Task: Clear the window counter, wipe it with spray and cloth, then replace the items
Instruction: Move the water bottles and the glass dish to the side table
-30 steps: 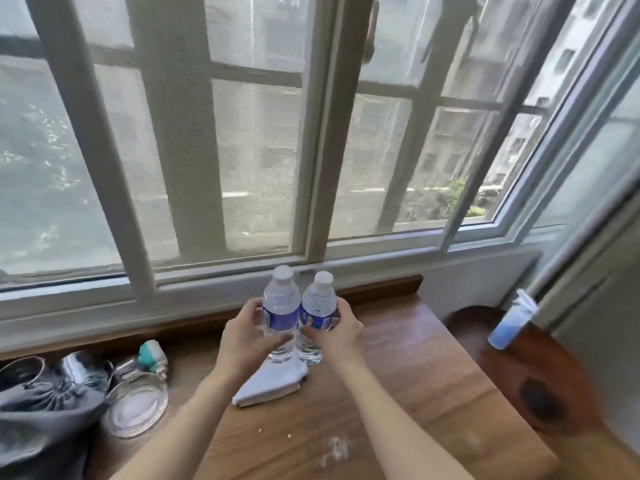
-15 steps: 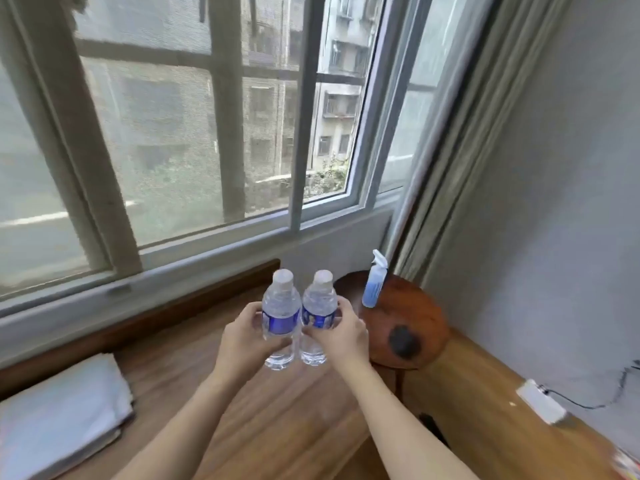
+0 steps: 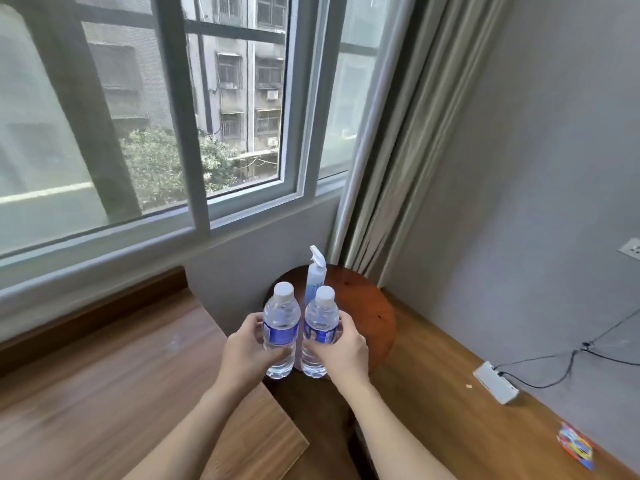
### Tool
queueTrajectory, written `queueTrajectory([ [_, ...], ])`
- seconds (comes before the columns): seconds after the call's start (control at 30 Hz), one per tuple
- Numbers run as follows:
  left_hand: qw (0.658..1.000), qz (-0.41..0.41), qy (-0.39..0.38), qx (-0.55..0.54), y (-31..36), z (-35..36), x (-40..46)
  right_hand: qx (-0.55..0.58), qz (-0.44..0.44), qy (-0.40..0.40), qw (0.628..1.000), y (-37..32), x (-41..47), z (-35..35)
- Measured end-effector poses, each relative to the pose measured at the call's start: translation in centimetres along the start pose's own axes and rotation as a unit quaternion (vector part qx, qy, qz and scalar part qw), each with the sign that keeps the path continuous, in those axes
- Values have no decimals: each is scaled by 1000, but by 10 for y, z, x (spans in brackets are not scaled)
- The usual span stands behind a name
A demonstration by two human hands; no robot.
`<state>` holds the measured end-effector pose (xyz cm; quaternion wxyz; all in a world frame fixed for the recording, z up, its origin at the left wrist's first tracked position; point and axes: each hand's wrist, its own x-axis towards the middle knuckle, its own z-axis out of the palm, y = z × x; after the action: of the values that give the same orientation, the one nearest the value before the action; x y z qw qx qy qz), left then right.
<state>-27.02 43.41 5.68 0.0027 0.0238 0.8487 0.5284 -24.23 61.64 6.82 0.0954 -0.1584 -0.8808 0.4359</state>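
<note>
Broad window [image 3: 173, 116] across the upper left, its sill running down to the right and ending at the curtain [image 3: 398, 140], which hangs in folds to the corner; grey wall [image 3: 536, 185] filling the right side, with a white socket near its right edge; wooden surface [image 3: 104, 393] spread over the lower left, its right-hand edge cutting diagonally down from below the sill toward the bottom centre, its near corner sitting between the two forearms; bare wood all along that edge; beyond the edge, a drop to the wooden floor [image 3: 433, 393], open along the wall apart from a white power strip [image 3: 496, 382] with its black cable and a small colourful packet [image 3: 575, 449] at lower right; round dark-red side table [image 3: 374, 306] tucked in the corner just past the surface's end, its top largely free on the right half; spray bottle [image 3: 313, 278] standing upright at the table's back left, partly hidden behind the water bottles; left hand [image 3: 242, 355] with its grip wrapped round the left water bottle [image 3: 281, 327], right hand [image 3: 341, 351] with its grip wrapped round the right water bottle [image 3: 320, 327]; both bottles upright, capped, side by side and almost touching, held in the air above the gap between the surface's edge and the table's near rim.
</note>
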Motion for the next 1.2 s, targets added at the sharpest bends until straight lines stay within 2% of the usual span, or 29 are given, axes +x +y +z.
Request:
queueTrajectory([
  [0.2,998,5,-59,11,4,48,50,-4,39,32,999,33,42,-5],
  [0.57,996,-37,-82,-5,4,160,147,3,93,63,994,103,158,-23],
  [0.7,995,-66,-65,-28,8,217,192,-1,103,49,993,141,225,-26],
  [0.93,989,-133,9,-57,7,308,274,-5,92,-7,996,195,343,-25],
  [1.2,978,-190,73,-53,-32,354,356,-6,94,-49,994,228,439,8],
])
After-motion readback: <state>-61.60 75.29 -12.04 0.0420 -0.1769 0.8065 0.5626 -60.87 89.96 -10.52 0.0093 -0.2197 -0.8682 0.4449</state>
